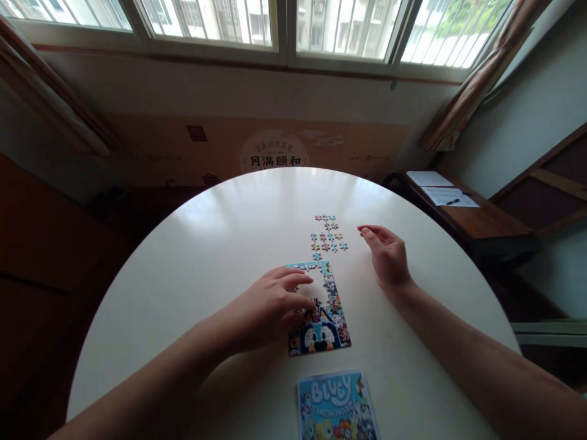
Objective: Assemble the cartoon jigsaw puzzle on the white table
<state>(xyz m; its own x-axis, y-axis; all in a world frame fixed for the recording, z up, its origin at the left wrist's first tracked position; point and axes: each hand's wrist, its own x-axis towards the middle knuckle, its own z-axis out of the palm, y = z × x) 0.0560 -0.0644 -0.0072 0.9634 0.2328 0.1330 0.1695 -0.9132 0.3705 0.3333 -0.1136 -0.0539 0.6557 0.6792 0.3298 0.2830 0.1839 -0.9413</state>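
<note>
A partly assembled jigsaw puzzle (338,315) lies on the white table, with a blue cartoon dog face at its near end and a bare gap in its middle. My left hand (279,299) rests over its left side, fingers apart and tips at the gap; part of the puzzle is hidden beneath. Beyond the far edge, several loose puzzle pieces (325,238) are laid out in rough rows. To their right, my right hand (389,249) is raised with thumb and forefinger pinched together. Whatever sits between those fingertips is too small to make out.
A Bluey picture box or card (337,403) lies at the near side of the round white table (183,275). To the right, papers (443,195) and a pen (453,201) rest on a wooden surface (486,223). A large cardboard box (367,137) stands below the windows.
</note>
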